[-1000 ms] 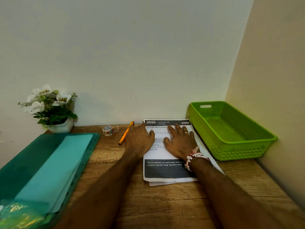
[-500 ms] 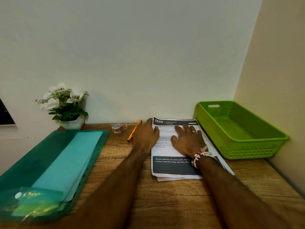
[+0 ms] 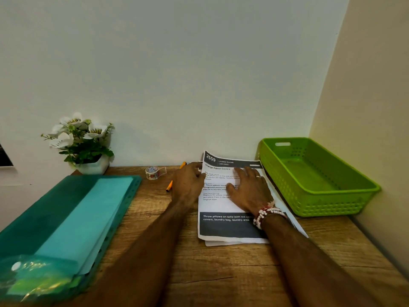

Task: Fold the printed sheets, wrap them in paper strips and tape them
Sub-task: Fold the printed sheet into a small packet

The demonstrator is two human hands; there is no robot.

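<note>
Fingers of the left hand curl round the far left corner of the printed sheets, and that corner stands lifted off the desk; the thumb is hidden, so how firm the pinch is I cannot tell.

At the desk's left edge lies a teal folder with pale teal paper on it, probably the strips. Behind it, at the back left corner, stands a white pot of flowers. A small tape roll sits near the back edge, and an orange pen lies just beside the left hand.

The sheets lie right of centre, their long axis running from the near edge toward the back wall. The right hand rests flat on their middle, fingers spread wide and holding nothing. A green basket sits in the back right corner, just beside the sheets.

Folding looks barely begun. The raised corner lies at the left fingertips, so the left hand is the nearer one to draw the far edge toward the near edge, along the long axis, while the right hand pins the stack. Strips and tape lie to the left, untouched.
</note>
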